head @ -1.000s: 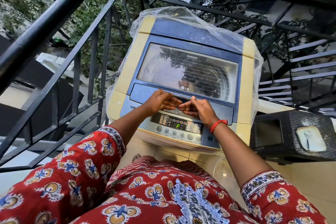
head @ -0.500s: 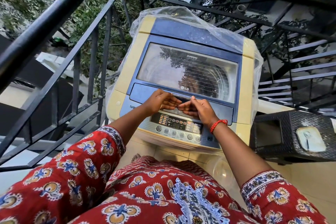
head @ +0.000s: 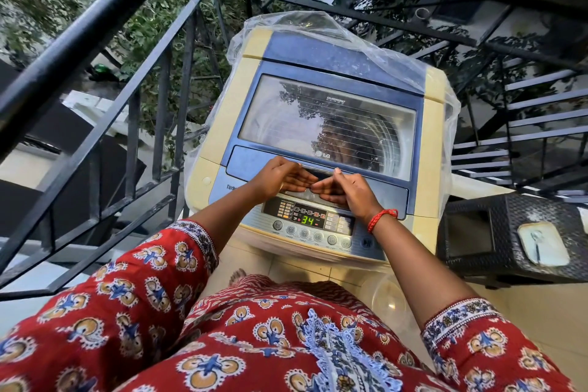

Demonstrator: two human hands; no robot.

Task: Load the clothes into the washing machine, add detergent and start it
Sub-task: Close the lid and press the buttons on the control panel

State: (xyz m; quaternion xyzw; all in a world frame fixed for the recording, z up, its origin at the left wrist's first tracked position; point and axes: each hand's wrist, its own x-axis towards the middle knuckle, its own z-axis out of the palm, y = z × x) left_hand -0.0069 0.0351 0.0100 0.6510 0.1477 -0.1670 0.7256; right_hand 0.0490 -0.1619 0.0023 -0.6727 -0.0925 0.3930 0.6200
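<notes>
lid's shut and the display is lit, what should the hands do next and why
Probably lift both hands clear. The lid lies closed, the display shows 34, and the left hand and right hand rest flat on its front edge, gripping nothing.

A pale tiled floor (head: 541, 312) is seen, bounded at its left edge by a black railing (head: 95, 79). On it a top-loading washing machine (head: 432, 169) and, beside it, a dark wicker stand (head: 477, 232) are set.

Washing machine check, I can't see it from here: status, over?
Both hands, left hand and right hand, flat on shut lid. Display reads 34. Nothing blocking.
</notes>
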